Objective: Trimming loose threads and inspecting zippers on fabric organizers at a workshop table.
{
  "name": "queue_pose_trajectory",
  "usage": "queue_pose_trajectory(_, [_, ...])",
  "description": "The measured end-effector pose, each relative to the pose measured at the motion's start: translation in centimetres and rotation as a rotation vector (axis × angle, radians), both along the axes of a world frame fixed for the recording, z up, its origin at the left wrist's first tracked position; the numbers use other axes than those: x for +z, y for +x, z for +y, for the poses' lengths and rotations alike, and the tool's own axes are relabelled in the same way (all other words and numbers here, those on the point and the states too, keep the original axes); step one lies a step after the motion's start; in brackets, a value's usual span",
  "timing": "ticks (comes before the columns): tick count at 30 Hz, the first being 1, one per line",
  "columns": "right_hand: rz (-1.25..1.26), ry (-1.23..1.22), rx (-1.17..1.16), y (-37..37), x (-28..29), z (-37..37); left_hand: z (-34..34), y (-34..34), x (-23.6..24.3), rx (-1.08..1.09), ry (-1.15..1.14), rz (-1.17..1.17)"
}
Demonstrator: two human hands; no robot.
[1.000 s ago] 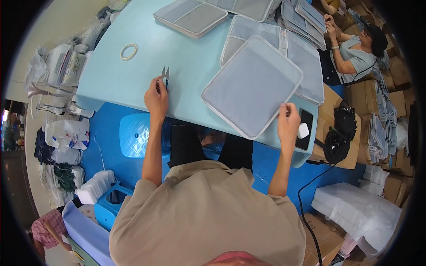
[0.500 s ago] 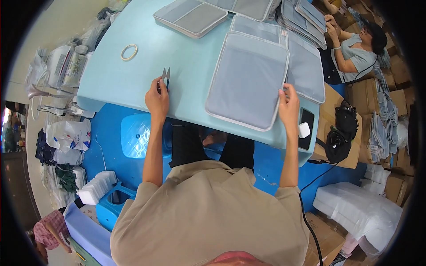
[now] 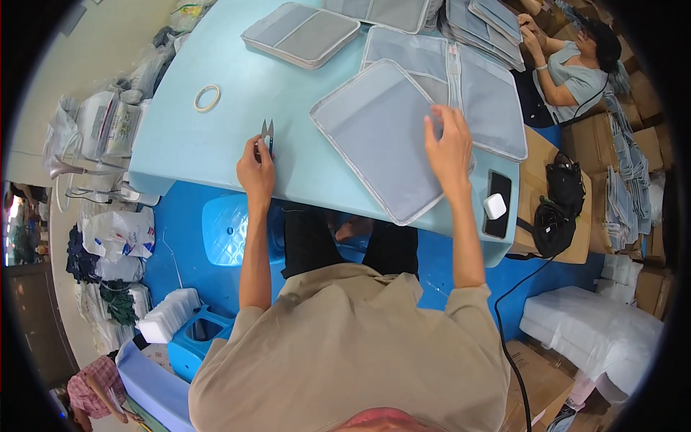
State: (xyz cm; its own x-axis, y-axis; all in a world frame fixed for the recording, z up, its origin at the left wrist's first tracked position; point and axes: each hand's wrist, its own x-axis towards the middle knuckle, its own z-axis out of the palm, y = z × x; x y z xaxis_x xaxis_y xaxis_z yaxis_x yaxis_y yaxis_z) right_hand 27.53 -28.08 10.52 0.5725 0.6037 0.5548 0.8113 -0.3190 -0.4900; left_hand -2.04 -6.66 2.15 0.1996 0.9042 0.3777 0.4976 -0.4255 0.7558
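Small thread snips [image 3: 266,134] point away from me in my left hand [image 3: 255,169], whose fingers are closed round them above the table. My right hand [image 3: 450,147], fingers apart, is over the right side of a grey-blue fabric pouch [image 3: 381,137] with pale piped edges. That pouch lies turned at an angle on the table, one corner close to the near edge. Under and beyond it lies another opened-out grey-blue pouch [image 3: 489,108] with a pale zip strip. Whether my right fingers touch the fabric I cannot tell.
On the light blue table [image 3: 180,144] are a roll of tape [image 3: 207,98], pouch stacks [image 3: 302,32] at the far side, and a phone [image 3: 498,183] with a white case [image 3: 494,206] at the right. A co-worker [image 3: 576,72] handles something at far right. A blue stool [image 3: 234,230] stands below.
The top pouch has turned anticlockwise and now lies slanted. My right hand has left its right edge and moved left over it, fingers opening. My left hand still holds the snips.
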Motion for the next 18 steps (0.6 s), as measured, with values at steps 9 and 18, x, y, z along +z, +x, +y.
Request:
queue_pose_trajectory(9, [0.164,0.049,0.373,-10.3,-3.2,-2.4,0.2,0.3,-0.1,-0.005,-0.034,-0.023])
queue_pose_trajectory(18, [-0.019,-0.013,0.363,-10.5,-4.4,-1.9,-0.1,0.3,-0.1,-0.003,-0.015,0.015])
